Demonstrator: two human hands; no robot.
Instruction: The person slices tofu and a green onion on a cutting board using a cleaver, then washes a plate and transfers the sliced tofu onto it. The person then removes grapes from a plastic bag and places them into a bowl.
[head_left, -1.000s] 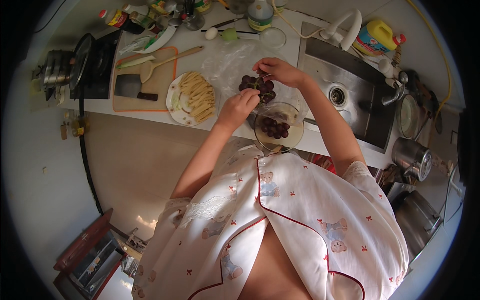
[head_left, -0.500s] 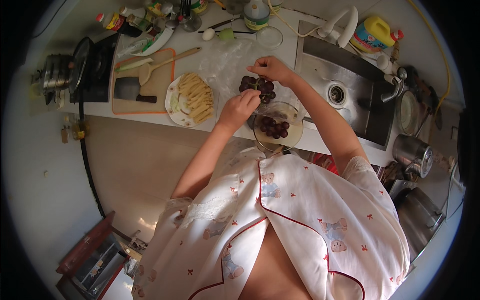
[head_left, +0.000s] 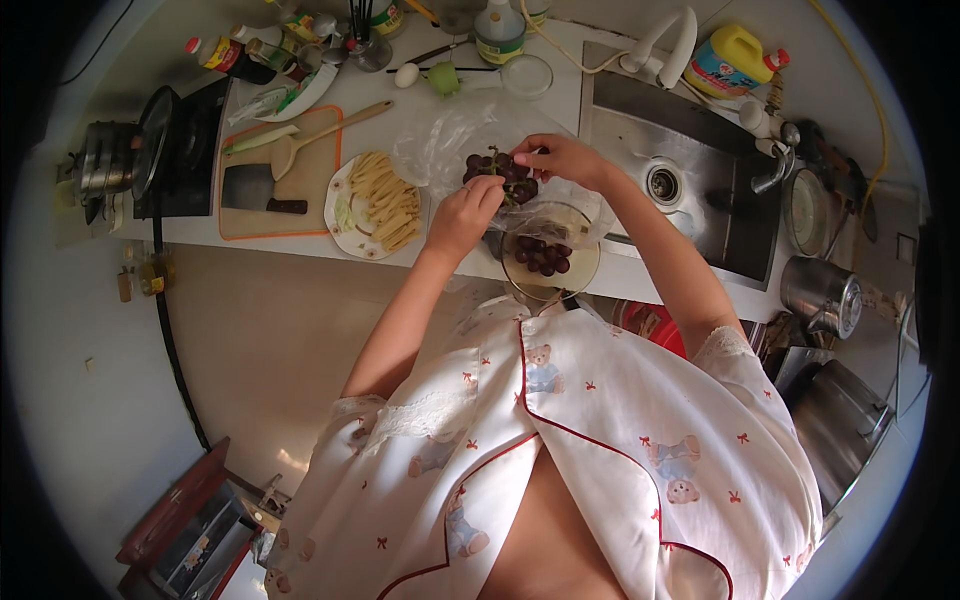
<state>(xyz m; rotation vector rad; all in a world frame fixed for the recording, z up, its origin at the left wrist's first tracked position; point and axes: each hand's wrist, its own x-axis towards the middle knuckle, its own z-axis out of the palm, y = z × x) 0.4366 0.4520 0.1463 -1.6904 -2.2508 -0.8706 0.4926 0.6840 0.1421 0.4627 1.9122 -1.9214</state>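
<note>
A bunch of dark purple grapes (head_left: 514,191) with green stems lies partly on a crumpled clear plastic bag (head_left: 430,150). My left hand (head_left: 466,218) is closed on the bunch's near left side, fingertips pressed together. At its upper right side, my right hand (head_left: 565,162) has thumb and fingers bent around a grape, partly hidden by the fingers. Just nearer to me stands a clear glass bowl (head_left: 590,272) with several loose grapes (head_left: 541,256) in it. A flap of the plastic bag hangs over the bowl's far rim.
Left of the bag sit a plate of cut pale strips (head_left: 385,205) and a cutting board (head_left: 325,190) bearing a cleaver (head_left: 247,190) and a wooden spatula (head_left: 290,150). A steel sink (head_left: 625,120) lies to the right. Behind are an egg (head_left: 407,75) and bottles (head_left: 232,60).
My right hand has come down from above the stem to the bunch's right side. The left hand has shifted slightly left with the bunch. The whole view has moved a little.
</note>
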